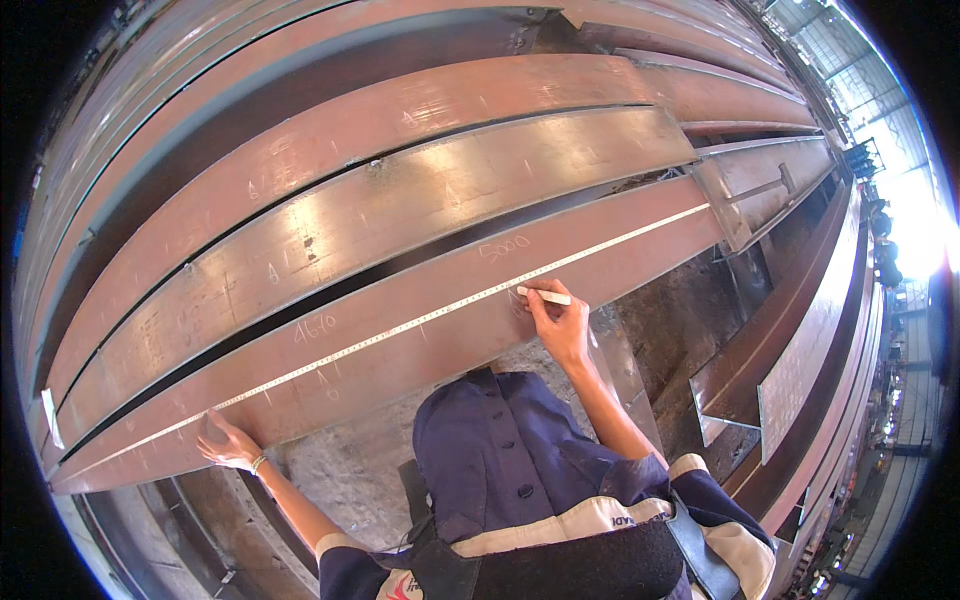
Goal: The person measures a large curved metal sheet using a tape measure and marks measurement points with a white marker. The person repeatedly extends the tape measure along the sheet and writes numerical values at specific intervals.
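Note:
A long reddish-brown steel beam [455, 345] lies across in front of me. A pale tape measure [400, 326] is stretched along its top face. My right hand [563, 328] pinches a white chalk stick [548, 296], its tip at the beam's surface just below the tape. Toward the beam's left end, my left hand [230, 446] has its fingers apart, with the fingertips at the tape's lower edge. Handwritten white marks and short strokes show on the steel on both sides of the tape.
More steel beams [420, 180] lie parallel beyond this one, with dark gaps between them. A steel piece with a slot [765, 185] adjoins the right end. Further right, I-beams [790, 400] are stacked. A white slip [52, 418] lies at the far left.

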The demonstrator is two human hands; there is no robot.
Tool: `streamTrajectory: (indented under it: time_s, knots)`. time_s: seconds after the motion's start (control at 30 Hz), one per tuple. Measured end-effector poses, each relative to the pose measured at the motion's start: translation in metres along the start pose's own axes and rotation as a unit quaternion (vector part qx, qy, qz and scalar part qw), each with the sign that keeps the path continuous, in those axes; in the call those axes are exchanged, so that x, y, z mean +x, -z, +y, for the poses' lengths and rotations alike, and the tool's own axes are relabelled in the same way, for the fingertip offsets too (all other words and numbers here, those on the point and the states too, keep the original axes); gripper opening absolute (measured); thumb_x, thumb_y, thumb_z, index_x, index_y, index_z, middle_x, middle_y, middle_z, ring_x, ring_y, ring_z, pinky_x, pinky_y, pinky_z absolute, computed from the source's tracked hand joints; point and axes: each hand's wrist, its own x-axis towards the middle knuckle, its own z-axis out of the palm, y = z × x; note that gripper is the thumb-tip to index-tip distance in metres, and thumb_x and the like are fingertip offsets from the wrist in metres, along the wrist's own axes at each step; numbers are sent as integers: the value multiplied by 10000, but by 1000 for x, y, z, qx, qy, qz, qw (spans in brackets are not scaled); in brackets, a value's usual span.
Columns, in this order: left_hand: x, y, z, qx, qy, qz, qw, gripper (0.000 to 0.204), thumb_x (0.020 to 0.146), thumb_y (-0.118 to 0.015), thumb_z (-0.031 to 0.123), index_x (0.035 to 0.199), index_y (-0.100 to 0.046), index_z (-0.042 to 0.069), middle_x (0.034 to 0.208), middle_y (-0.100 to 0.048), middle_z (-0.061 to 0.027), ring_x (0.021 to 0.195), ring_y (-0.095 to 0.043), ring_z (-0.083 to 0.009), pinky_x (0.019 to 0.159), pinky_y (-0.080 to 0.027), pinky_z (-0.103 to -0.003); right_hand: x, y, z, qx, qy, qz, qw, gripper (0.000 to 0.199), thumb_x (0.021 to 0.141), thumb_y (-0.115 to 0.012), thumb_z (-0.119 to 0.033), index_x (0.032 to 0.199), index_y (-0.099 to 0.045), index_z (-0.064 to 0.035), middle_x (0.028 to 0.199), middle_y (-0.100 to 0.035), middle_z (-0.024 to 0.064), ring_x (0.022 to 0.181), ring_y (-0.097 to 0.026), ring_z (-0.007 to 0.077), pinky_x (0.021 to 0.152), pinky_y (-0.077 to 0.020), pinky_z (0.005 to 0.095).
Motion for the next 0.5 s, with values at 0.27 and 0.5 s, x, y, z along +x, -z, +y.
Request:
streamTrajectory:
  time_s: [0.27, 0.5]
  knots:
    - [0, -4, -18, 25, -1, -21, 999, 450, 1013, -695, 536, 1057, -800, 100, 1070, -738, -96, 1043, -666, -342, 961, -506, -510, 6, -3, 1, -44, 19, 19, 999, 119, 982, -739, -102, 1079, -785, -50, 840, -784, 115, 716, -750, 156, 678, -582, 305]
    - [1, -6, -28, 59, 11, -26, 998, 454, 1006, -704, 536, 1027, -803, 92, 1054, -746, -87, 1028, -685, -324, 945, -517, -494, 5, -1, -10, -102, 80, 8, 991, 134, 949, -766, -103, 1073, -788, -55, 1008, -796, 133, 883, -780, 299, 773, -599, 365]
